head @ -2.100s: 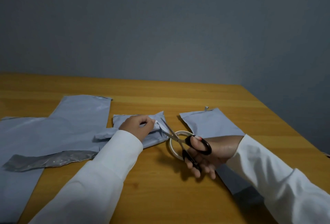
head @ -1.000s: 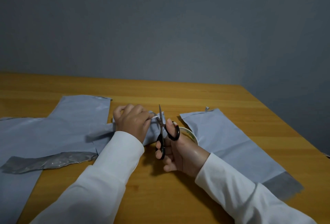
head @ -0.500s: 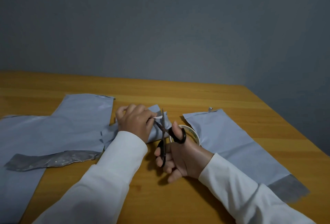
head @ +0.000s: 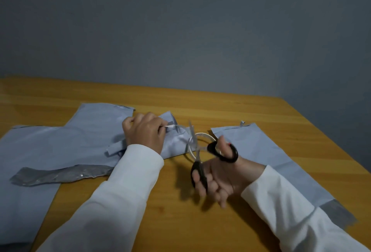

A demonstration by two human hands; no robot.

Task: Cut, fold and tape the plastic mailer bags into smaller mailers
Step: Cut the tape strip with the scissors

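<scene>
We see a wood surface [head: 200, 221] across the lower frame. Large grey mailer [head: 50, 147] lies at left, another mailer [head: 261, 151] at right. Between them, a small folded mailer [head: 174, 147] at centre. Our left hand [head: 144, 131] presses it and pinches a tape strip [head: 169, 126]. Right hand [head: 218, 173] grips black scissors [head: 197, 157], blades up, over the tape roll [head: 200, 141].

Bare surface [head: 200, 107] ran open along the far edge and near, between the sleeves. Mailer sheets [head: 50, 147] covered the left, another mailer [head: 261, 151] the right; the tape roll [head: 202, 137] and scissors [head: 197, 159] crowded the middle.
</scene>
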